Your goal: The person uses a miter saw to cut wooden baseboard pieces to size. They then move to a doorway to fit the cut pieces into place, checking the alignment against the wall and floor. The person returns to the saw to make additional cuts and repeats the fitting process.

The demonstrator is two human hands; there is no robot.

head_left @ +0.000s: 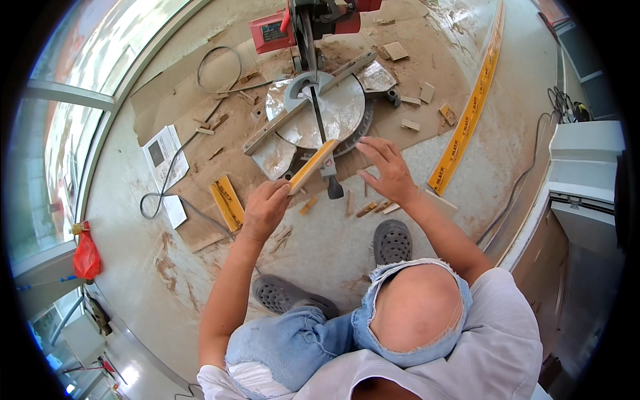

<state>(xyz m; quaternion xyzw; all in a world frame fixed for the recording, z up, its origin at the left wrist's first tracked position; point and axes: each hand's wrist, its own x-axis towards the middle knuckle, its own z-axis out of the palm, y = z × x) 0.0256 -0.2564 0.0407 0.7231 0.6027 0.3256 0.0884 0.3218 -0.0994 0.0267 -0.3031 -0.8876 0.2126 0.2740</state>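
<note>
My left hand (267, 203) grips the near end of a short wooden strip (311, 165) with a yellow face, held slanting up to the right in front of the red mitre saw (272, 35). Its far end is by the saw table's (337, 117) slot, over the front arm with a black knob (335, 188). My right hand (387, 170) is open just right of the strip, fingers apart and holding nothing. The saw's fence (263, 137) runs diagonally across the round table.
A long yellow board (463, 133) lies at right. Cardboard (203, 160) under the saw holds offcuts (410, 125), a yellow piece (225, 201), papers (161, 150) and a cord. A window (60, 133), red bag (87, 257) and white cabinet (587, 167) flank the floor.
</note>
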